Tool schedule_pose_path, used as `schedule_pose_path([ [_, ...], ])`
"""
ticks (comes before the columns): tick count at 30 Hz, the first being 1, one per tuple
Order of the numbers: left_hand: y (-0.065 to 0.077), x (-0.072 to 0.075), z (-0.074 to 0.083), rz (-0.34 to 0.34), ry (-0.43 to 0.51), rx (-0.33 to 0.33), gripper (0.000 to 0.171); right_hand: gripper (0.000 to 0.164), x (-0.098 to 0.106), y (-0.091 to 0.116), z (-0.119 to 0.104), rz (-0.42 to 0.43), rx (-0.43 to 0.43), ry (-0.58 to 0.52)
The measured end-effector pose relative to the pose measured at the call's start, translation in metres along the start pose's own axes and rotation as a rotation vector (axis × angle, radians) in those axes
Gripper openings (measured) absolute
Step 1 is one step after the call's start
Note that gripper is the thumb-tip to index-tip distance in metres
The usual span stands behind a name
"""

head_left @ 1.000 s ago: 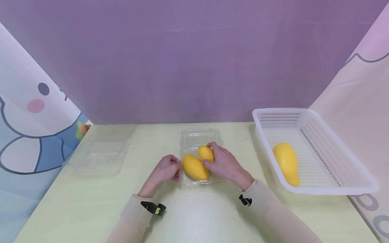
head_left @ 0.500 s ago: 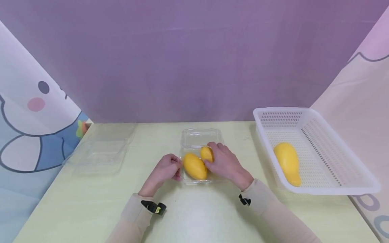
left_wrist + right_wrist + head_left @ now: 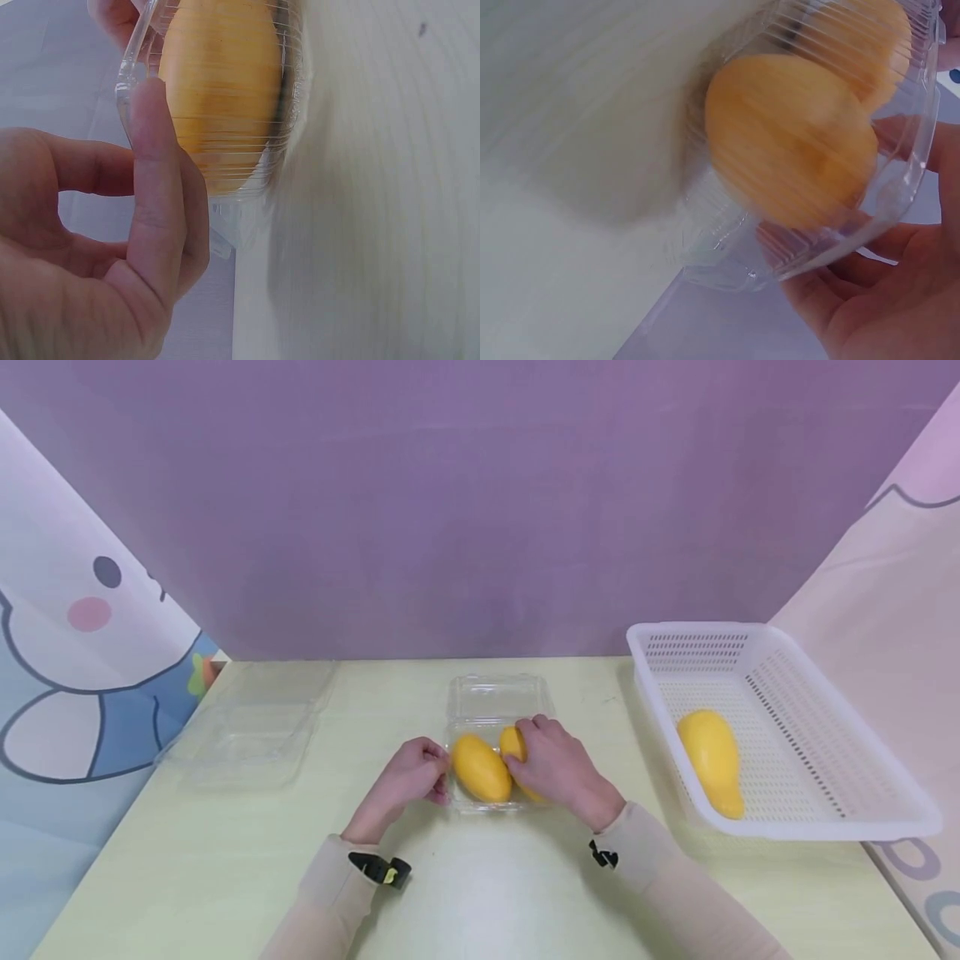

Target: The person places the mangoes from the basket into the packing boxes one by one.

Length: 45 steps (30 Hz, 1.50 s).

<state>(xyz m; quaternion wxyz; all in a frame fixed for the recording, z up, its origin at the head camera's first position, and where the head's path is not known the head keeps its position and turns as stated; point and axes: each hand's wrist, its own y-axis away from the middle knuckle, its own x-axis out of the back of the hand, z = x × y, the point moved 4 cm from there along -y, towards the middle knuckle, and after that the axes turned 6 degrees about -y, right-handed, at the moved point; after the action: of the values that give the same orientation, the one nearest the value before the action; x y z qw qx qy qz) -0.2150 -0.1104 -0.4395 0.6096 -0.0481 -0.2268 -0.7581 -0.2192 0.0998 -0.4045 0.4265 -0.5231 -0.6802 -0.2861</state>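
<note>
A clear plastic clamshell box lies open at the middle of the table, lid side away from me. Inside, one yellow mango lies aslant on the left. Beside it, a second mango is partly hidden by my right hand, which grips it with the thumb on its left side and the fingers at its far end. My left hand pinches the box's left rim; in the left wrist view its fingers lie along the ribbed wall. Through the box wall, the right wrist view shows both mangoes.
At the right stands a white perforated basket, holding another yellow mango-like fruit. More clear plastic boxes lie at the table's left edge. A purple panel rises behind the table.
My right hand has turned the second mango and set it lower along the box's right side. The first mango has shifted slightly up and left. My left hand stays at the rim.
</note>
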Motion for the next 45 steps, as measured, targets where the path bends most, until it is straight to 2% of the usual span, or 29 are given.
schedule_pose_path([
  [6,0.0,0.0,0.001,0.007,-0.008,-0.001,0.013,0.05,0.008,0.0,0.003,0.018,0.025,-0.036],
  [16,0.001,0.002,0.002,0.011,-0.008,0.006,0.013,0.039,0.02,-0.009,0.013,0.108,0.056,-0.102],
  [24,0.001,0.002,0.002,0.009,-0.007,0.003,0.013,0.043,0.025,-0.02,0.031,0.169,-0.048,-0.194],
  [28,0.002,0.002,0.002,0.009,-0.011,-0.001,0.013,0.046,0.024,-0.024,0.04,0.16,-0.093,-0.238],
  [39,0.001,0.001,0.0,0.006,-0.009,0.002,0.014,0.053,0.015,-0.035,0.061,0.135,-0.184,-0.271],
  [45,0.0,0.0,0.0,0.004,-0.008,0.004,0.015,0.054,0.011,-0.039,0.069,0.107,-0.227,-0.335],
])
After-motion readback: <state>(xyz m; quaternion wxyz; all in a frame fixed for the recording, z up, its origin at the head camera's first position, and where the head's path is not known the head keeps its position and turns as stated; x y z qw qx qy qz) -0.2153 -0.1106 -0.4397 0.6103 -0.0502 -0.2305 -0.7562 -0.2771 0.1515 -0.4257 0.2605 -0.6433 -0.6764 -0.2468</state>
